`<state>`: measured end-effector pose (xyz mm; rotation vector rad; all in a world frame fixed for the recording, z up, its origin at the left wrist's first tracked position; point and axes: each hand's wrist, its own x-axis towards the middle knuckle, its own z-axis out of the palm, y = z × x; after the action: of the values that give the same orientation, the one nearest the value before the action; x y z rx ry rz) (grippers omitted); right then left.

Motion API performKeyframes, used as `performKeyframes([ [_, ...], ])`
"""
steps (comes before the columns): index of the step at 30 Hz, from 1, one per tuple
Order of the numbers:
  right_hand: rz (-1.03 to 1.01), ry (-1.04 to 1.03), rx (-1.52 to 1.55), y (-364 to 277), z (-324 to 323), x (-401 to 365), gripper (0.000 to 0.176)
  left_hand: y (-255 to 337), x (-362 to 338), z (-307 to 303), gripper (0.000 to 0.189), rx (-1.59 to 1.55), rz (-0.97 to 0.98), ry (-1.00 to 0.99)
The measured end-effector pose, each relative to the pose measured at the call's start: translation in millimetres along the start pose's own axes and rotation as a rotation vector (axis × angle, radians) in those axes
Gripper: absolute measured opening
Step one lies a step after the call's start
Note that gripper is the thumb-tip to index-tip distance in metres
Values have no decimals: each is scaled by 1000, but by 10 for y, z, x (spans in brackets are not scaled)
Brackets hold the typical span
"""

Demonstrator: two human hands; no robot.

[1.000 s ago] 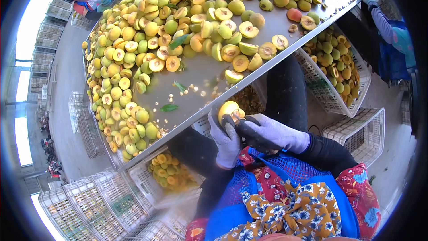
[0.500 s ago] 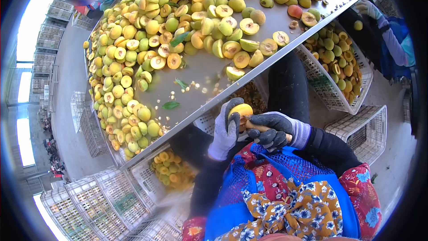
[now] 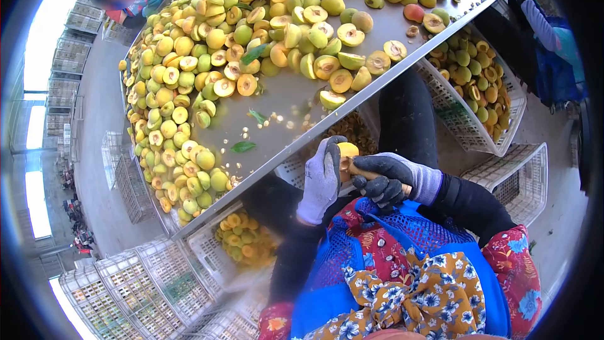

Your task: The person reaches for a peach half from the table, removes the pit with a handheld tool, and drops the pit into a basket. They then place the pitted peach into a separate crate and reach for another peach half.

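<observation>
Left hand (image 3: 319, 176) upright, fingers curled round cut fruit (image 3: 348, 150) — right hand (image 3: 395, 174) at three o'clock, fingers closed on wooden handle (image 3: 365, 174). Fruit-heaped tabletop (image 3: 277, 96) at eleven, crates (image 3: 129, 283) at eight.

Left hand (image 3: 318, 179), gloved, upright near the near edge of the worktop (image 3: 340, 114), fingers curled inward; right hand (image 3: 385, 179), gloved, closed just beside it, palm side inward. Right forearm (image 3: 472, 201), black-sleeved, slanting; left forearm (image 3: 292, 252) steeper.
</observation>
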<state>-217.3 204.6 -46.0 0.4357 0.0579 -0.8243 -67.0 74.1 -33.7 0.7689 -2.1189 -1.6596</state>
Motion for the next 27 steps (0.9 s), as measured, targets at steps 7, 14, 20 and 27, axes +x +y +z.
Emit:
performKeyframes([
  [7, -100, 61, -179, 3, 127, 17, 41, -74, -40, 165, 28, 282, 163, 257],
  [14, 7, 20, -84, -21, -23, 8, 39, -161, -91, 156, 32, -57, -58, 78],
  [20, 98, -155, 52, -21, -46, 7, 39, -76, -15, 60, 36, -139, 75, -27],
  [27, -71, -267, 133, 149, 7, 104, 43, -201, -35, 179, 37, -42, 76, 281],
])
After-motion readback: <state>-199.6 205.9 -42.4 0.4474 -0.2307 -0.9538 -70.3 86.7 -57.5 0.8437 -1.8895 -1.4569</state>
